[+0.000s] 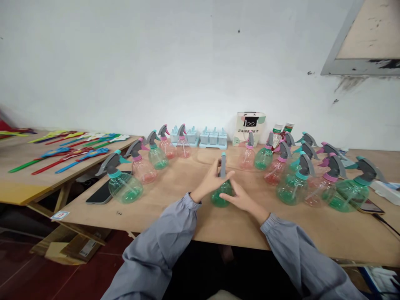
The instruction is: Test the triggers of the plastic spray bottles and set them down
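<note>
A green spray bottle with a grey trigger head stands upright on the wooden table in front of me. My left hand is closed round its neck and spray head, the thumb reaching across the front. Lower down, my right hand grips the bottle's round body from the right side. The fingers behind the bottle are partly hidden. Several more spray bottles, green and pink, stand to either side; a green one is at the left and another green one is nearest on the right.
Behind the bottles, light blue popsicle moulds and a printed paper bag line the wall. A dark phone lies at left, and another phone with a cable at right. Colourful hand-shaped plastic sticks cover the left table.
</note>
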A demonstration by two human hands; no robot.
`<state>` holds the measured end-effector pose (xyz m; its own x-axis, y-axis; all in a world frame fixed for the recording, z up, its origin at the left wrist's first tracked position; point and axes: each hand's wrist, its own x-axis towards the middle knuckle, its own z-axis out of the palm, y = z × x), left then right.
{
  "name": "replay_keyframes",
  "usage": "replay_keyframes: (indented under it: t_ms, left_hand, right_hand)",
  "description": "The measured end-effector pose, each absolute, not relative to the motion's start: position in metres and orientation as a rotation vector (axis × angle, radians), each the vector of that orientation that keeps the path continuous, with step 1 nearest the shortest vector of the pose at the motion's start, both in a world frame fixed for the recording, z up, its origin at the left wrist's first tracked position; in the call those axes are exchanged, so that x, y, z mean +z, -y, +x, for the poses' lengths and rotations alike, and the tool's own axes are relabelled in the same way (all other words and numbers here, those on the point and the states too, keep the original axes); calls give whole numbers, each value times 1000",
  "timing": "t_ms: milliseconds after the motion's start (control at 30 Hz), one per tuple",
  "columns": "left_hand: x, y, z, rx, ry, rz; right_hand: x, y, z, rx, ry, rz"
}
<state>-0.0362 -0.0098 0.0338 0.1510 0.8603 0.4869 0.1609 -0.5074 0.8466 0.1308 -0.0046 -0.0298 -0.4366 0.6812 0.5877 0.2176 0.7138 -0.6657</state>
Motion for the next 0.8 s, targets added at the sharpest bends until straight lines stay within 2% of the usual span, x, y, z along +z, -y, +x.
replay_keyframes:
  t_ms: [100, 267, 367, 500, 633, 800]
  left_hand:
    - [38, 11, -44, 1411, -976, 1850]
    - [40, 7, -55, 1398, -967, 1809]
    - [40, 4, -59, 1423, -937, 1753]
    - [42, 5, -68, 1446, -813, 1647]
    - [44, 7, -77, 1447, -685, 1501]
    - [46, 9, -74, 1425, -623, 1339]
  right_hand:
    - [-16, -16, 145, 643, 1863, -710]
    - [13, -96, 179, 251, 1276, -946]
    - [17, -146, 188, 141, 1261, -1080]
    - [11, -183, 187, 156, 1339, -1128]
    - [-1, -175, 184, 182, 1387, -1106]
    - [-19, -103, 184, 162, 1559, -1032]
